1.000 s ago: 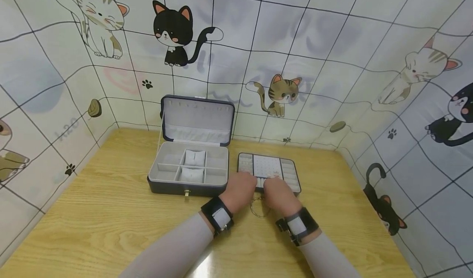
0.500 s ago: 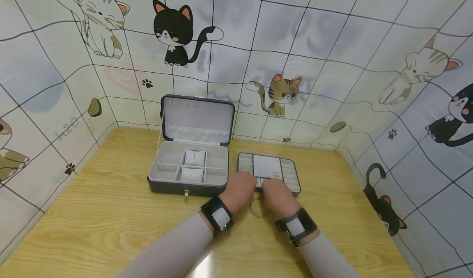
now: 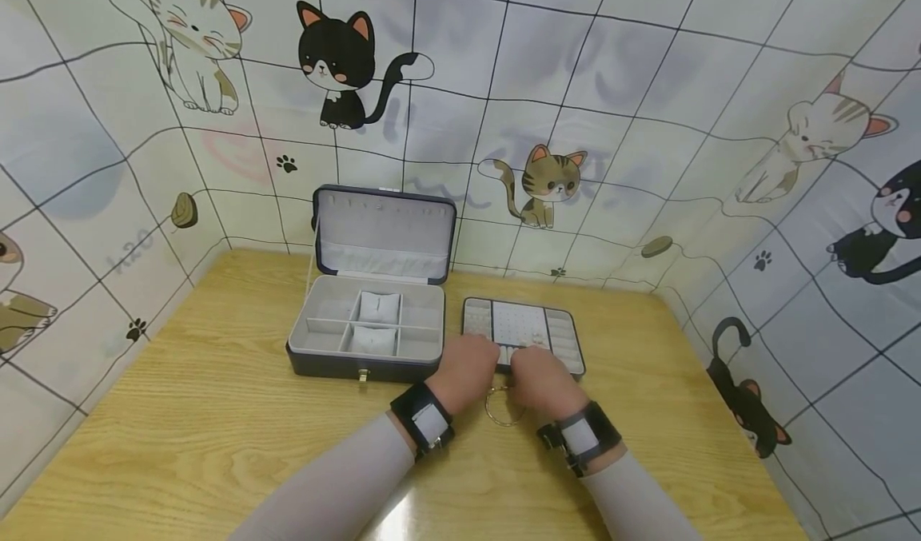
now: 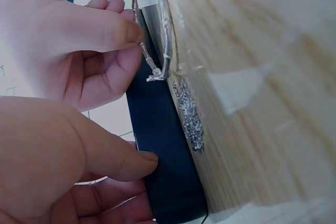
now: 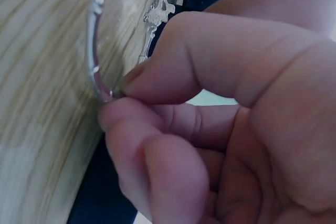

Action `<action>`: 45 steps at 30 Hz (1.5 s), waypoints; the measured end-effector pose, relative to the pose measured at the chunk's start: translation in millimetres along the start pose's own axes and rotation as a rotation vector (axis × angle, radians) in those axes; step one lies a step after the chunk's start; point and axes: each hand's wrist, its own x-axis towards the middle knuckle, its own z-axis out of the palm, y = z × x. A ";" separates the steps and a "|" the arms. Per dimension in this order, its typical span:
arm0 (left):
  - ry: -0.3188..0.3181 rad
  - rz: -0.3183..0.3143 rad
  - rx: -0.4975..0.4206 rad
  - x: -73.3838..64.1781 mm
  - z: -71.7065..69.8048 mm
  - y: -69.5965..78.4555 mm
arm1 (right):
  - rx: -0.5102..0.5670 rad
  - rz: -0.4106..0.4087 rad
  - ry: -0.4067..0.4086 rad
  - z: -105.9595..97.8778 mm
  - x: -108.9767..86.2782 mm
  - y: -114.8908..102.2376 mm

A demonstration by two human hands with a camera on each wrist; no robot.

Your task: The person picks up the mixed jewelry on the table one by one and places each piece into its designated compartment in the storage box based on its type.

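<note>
My right hand [image 3: 544,381] pinches a thin ring-shaped bangle [image 5: 91,45] between thumb and curled fingers. It looks gold in the head view and silvery in the wrist views. At the front edge of a dark-sided jewelry tray [image 3: 520,321], my left hand [image 3: 464,375] grips, its thumb on the dark side wall and its fingers behind. A glittering silvery piece [image 4: 189,116] shows near the bangle's end in the left wrist view; whether it is joined to the bangle I cannot tell. Both hands cover part of the tray's front.
Left of the tray stands a dark jewelry box [image 3: 324,365] with its lid [image 3: 384,237] raised. Two white cushions [image 3: 379,308] sit in its middle compartments. The wooden table [image 3: 216,413] runs back to a wall cloth [image 3: 446,61] printed with cats.
The bangle's tilt shifts very slightly in my right hand. Both hands, the tray and the box stay almost where they were.
</note>
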 end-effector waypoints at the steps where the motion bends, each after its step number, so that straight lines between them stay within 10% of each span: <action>1: -0.005 -0.001 0.001 -0.2 0.2 0.1 | 0.017 -0.005 -0.006 -0.1 0.0 1.1; 13: -0.016 0.003 0.002 -1.7 3.6 -0.1 | 0.186 0.055 -0.138 -9.7 -1.9 8.8; 45: -0.032 0.000 0.011 2.7 2.5 0.0 | 0.251 0.062 -0.025 -21.3 3.3 22.6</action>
